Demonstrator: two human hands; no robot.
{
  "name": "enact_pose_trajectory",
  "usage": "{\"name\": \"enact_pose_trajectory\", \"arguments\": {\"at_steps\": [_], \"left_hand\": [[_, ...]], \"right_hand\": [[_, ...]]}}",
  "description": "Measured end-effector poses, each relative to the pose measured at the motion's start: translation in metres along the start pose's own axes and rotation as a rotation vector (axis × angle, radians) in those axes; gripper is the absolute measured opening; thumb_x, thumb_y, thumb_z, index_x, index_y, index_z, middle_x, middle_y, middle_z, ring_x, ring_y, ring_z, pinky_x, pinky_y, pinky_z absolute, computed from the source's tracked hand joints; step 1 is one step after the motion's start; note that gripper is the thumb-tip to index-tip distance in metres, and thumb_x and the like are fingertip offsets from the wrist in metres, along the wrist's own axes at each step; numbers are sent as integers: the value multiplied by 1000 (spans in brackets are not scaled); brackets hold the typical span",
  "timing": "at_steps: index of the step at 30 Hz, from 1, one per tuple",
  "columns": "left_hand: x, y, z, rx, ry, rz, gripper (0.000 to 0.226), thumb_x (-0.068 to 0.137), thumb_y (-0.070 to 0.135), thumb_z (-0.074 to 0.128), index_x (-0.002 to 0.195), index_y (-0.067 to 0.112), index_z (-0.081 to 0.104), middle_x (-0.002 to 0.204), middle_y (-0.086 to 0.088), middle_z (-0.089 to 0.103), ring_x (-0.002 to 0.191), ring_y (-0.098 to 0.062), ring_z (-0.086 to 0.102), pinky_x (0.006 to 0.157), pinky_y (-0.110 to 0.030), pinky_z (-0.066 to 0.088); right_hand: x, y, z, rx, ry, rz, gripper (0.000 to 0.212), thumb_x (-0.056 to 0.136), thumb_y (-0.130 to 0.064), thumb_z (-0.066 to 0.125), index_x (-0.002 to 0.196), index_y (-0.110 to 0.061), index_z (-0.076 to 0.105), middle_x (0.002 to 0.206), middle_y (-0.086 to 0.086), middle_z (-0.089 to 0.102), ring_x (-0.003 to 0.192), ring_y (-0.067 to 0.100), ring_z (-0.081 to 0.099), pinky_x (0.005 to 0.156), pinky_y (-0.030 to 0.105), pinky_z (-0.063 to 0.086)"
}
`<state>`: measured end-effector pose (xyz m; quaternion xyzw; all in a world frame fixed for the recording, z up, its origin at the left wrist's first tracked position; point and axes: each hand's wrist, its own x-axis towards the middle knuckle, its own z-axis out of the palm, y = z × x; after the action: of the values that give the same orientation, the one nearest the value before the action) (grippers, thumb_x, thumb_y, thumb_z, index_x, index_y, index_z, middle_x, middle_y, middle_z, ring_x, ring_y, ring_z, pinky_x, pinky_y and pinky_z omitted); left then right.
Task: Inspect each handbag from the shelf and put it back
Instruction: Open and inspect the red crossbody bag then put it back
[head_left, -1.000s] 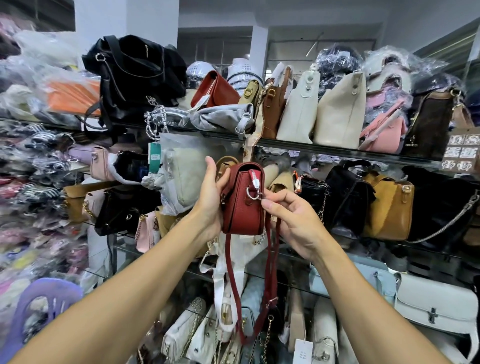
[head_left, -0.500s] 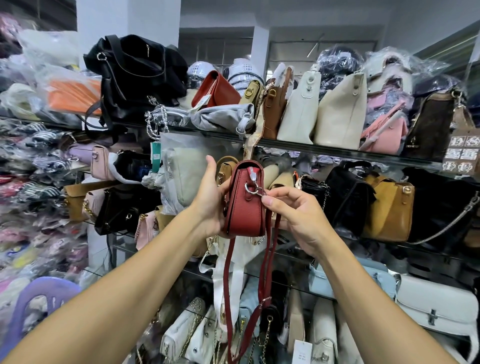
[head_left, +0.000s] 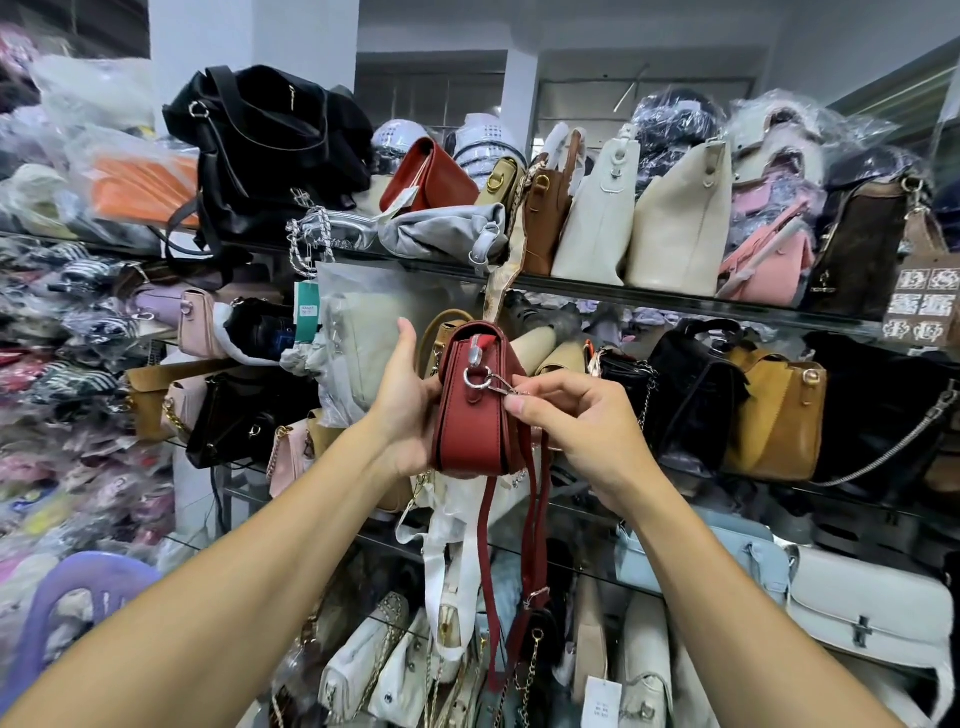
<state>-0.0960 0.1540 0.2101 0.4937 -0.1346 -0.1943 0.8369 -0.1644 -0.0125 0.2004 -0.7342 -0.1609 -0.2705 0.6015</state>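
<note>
At the far left, a purple plastic chair (head_left: 78, 587) stands low beside heaps of wrapped goods. Above it, a black backpack (head_left: 270, 150) sits on the top glass shelf (head_left: 649, 301).

In the middle, the left hand (head_left: 410, 410) holds the red handbag (head_left: 478, 415) from its left side, thumb raised along the edge. Its other fingers go behind the bag, so how they lie cannot be told. The handbag is held upright in the air in front of the second shelf level, apart from the bags stored there and turned end-on to the camera.

On that end hangs a silver ring (head_left: 475, 376) with a metal clasp (head_left: 501, 387) hooked in it. The right hand (head_left: 576, 431) pinches this clasp between thumb and forefinger, the remaining fingers curled loosely beneath. The red strap (head_left: 530, 519) hangs down in a long loop below the bag.

Further right, two cream bags (head_left: 680, 218) stand on the top shelf, a mustard bag (head_left: 779, 415) sits on the level below, and a white flap bag (head_left: 872, 613) lies lowest.
</note>
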Motion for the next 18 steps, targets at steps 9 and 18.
{"name": "enact_pose_trajectory", "arguments": {"at_steps": [9,18], "left_hand": [[8,0,-3,88,-50,-228,115,73,99,14,90,9,83,110,-23,74,104,-47,66,109,-77,25],[11,5,0,144,-30,-366,117,64,104,17,126,19,66,124,-26,67,110,-58,60,86,-86,33]], "right_hand": [[14,-4,4,-210,104,-36,23,82,-42,78,82,-20,73,71,9,68,66,18,52,68,34,39],[8,-6,-6,-110,92,3,15,96,-19,71,82,-17,69,69,-1,70,60,10,59,57,22,45]]}}
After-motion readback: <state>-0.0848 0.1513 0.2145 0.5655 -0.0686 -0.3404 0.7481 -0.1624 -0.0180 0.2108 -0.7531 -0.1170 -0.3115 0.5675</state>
